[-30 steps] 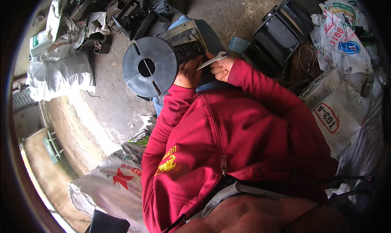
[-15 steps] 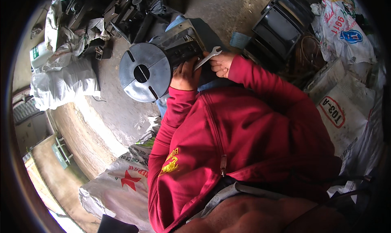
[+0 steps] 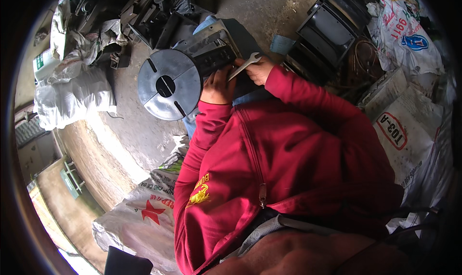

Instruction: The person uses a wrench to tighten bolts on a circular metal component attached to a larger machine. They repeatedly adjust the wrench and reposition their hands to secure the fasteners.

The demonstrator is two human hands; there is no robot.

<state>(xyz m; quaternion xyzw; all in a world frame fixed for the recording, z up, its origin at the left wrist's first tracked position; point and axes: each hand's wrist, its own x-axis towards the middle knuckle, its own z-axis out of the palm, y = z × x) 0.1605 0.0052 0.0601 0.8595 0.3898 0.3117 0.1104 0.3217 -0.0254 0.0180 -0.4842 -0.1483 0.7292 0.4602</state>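
Note:
A dark machine part with a plate and a black block lies in front of me, over my lap. A round grey metal disc with slots and a hole in its centre is at its left end. My left hand is against the block's near side, its fingers curled and partly hidden. An open-end wrench slants from beside my left fingers up to my right hand, which is closed round it. The wrench's open jaw points away, up and right. What its lower end touches is hidden.
Dark metal parts are heaped at far left, beside white plastic wrapping. Black housings stand at far right, near white sacks. Another white sack lies at near left. A bluish piece rests on the floor.
My right hand has shifted slightly left and its fingers look more tightly folded. The wrench has turned a little with it. My left hand stays at the block.

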